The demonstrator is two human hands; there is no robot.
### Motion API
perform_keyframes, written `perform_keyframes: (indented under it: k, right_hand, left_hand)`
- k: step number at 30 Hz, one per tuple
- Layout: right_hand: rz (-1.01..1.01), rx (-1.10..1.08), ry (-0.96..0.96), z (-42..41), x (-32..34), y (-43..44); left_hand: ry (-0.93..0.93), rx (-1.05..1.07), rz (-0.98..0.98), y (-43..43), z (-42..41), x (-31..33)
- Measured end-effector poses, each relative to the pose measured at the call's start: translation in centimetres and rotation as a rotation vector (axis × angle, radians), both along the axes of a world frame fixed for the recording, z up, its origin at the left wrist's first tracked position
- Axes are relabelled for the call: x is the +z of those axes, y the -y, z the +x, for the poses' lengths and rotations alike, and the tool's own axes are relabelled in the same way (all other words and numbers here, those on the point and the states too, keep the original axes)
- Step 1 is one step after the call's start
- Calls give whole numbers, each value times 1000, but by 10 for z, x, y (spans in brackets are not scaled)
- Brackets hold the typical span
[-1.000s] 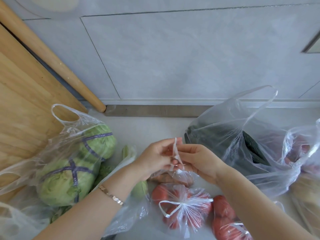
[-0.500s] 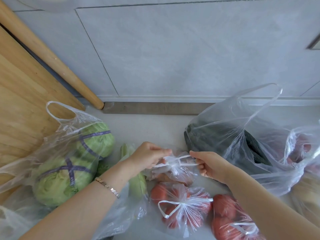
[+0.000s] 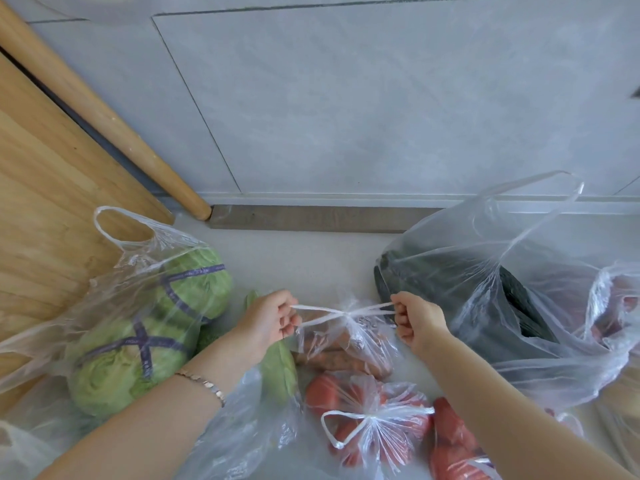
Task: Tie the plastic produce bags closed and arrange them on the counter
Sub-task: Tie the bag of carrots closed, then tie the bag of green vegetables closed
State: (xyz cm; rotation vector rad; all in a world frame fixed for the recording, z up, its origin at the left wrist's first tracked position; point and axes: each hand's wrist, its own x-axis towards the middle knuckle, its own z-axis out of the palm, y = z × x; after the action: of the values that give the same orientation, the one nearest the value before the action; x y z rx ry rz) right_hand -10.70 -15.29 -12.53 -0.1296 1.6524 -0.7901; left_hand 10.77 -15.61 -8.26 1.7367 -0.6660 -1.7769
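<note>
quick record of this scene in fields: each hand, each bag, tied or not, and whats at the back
left hand: pinches one handle strand of the carrot bag, strand taut
right hand: pinches the other strand, taut
knot: midway between the hands, on top of the carrot bag
tomato bag: tied, nearest the camera
cabbage bag: at left, handles loose, untied
large bag: at right, dark produce inside, mouth open
back left: rolling pin and wooden board

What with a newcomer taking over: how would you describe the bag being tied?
On the counter, between the cabbage bag and the big dark-filled bag, lies a small bag. The left hand and right hand pull its handles apart; it holds orange-brown roots, unlike the knotted tomato bag.
</note>
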Motion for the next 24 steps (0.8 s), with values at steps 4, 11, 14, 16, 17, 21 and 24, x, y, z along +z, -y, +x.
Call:
perform_keyframes:
  k: [4,11,14,16,17,21,24]
  right_hand:
    - [-17,153,-171,2,3,-15]
    - [-357,558,-584,9,56,-52]
    - [-569,793,-598,32,84,-70]
    - [-644,964,-584,52,92,-81]
    - [-670,1050,-585,61,94,-88]
    - [-756,1417,-652,92,98,-120]
    - [-891,1473,-647,117,104,-145]
  left_hand:
    - [254,47,-71,7,-13,-1]
    - [1084,-904,-184,-25,25,52]
    - [1280,-1141,125,-60,46,72]
    - [1265,-1215,237,-81,58,81]
    - [1252,-1203,235,-90,63,87]
    - [992,-775,75,-111,74,94]
    - [531,-389,-41,-120,68,100]
